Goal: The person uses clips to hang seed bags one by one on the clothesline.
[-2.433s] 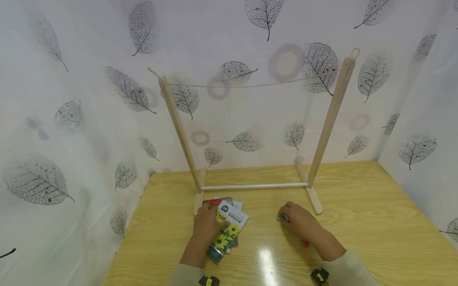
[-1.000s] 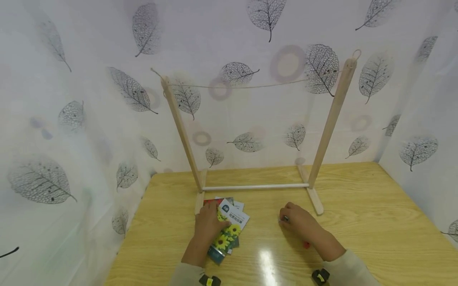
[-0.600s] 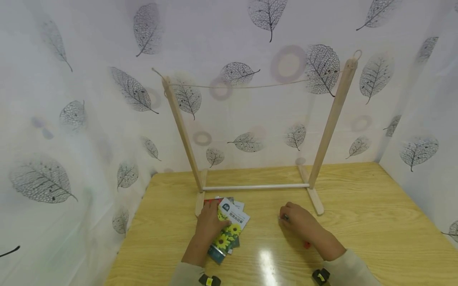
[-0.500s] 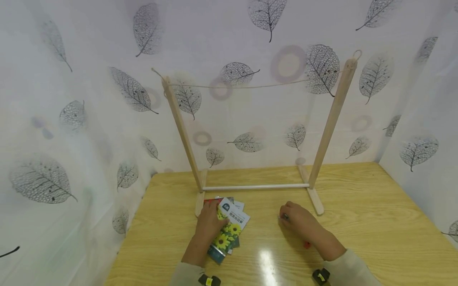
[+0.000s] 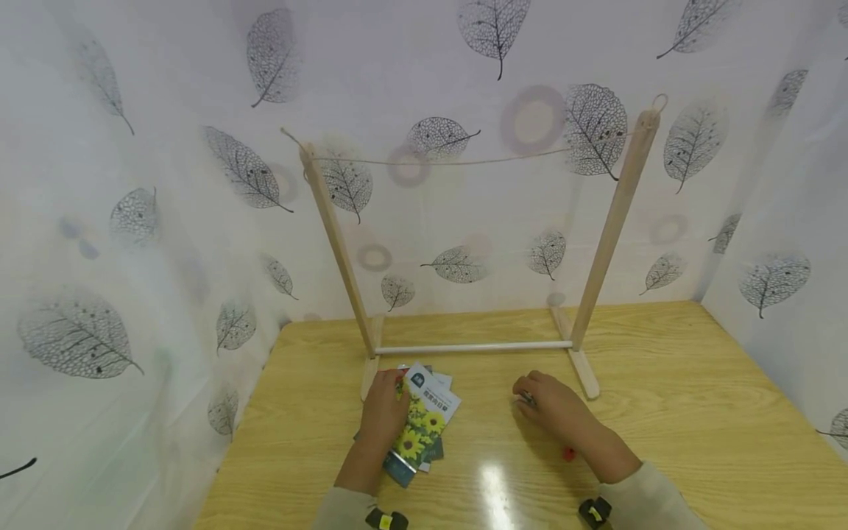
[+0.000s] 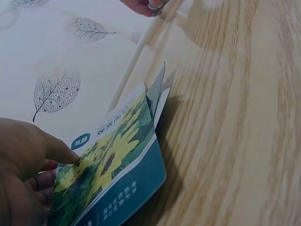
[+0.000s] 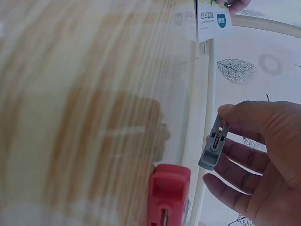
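My left hand point(image 5: 386, 411) pinches the left edge of a sunflower seed packet point(image 5: 427, 427), thumb on its front and fingers behind. In the left wrist view this packet point(image 6: 108, 165) stands tilted above the table. Other packets point(image 5: 442, 380) lie fanned out beneath it; my hand and the top packet cover most of them. My right hand point(image 5: 558, 406) holds a small grey clothespin point(image 7: 215, 143) between thumb and fingers, over the table. A red clothespin point(image 7: 170, 193) lies below it, partly hidden under my wrist in the head view.
Behind the hands stands a wooden frame point(image 5: 612, 228) with two posts, flat feet and a white crossbar point(image 5: 473, 346). A thin string point(image 5: 464, 160) runs between the post tops. Leaf-printed sheeting point(image 5: 424, 221) encloses the wood-grain table point(image 5: 662, 412) at the back and sides.
My left thumb has drawn back from across the sunflower packet to its left edge. The packet has shifted slightly. My right hand has moved a little to the left with the grey clothespin.
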### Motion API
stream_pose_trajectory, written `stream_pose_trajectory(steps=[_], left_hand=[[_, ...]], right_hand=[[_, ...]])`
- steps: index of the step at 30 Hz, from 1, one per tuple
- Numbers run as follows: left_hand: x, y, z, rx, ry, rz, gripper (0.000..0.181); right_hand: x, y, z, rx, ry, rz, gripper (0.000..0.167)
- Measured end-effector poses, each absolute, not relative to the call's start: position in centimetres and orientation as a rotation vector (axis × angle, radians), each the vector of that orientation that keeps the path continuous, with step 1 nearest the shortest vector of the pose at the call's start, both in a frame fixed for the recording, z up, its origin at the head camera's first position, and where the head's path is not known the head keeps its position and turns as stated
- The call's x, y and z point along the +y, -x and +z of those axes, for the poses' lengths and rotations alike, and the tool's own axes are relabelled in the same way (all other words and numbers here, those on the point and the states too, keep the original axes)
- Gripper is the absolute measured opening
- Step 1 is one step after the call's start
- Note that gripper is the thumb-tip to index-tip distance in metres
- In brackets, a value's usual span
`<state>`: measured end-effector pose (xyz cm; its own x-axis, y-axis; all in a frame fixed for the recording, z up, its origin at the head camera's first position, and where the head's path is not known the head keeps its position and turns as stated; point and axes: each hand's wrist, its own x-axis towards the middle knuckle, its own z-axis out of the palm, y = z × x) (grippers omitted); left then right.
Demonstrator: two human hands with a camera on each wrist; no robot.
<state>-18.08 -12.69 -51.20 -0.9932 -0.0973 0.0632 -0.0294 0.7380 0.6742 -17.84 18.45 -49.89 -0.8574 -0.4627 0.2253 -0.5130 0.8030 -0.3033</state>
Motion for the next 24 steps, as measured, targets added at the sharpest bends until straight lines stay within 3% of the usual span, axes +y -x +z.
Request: stream_pose_trajectory(steps=[14,24], left_hand=[[-12.8,18.0,-50.3,-2.768,-0.152,-1.094,0.013],[-12.8,17.8,-49.6,-2.764,-0.136,-1.139,0.012]], right_hand=[[18.2,18.0,-49.6,-2.807,-0.729,0.535,0.036],[18.2,18.1,-49.5,-2.775,-0.796,0.639,0.031]])
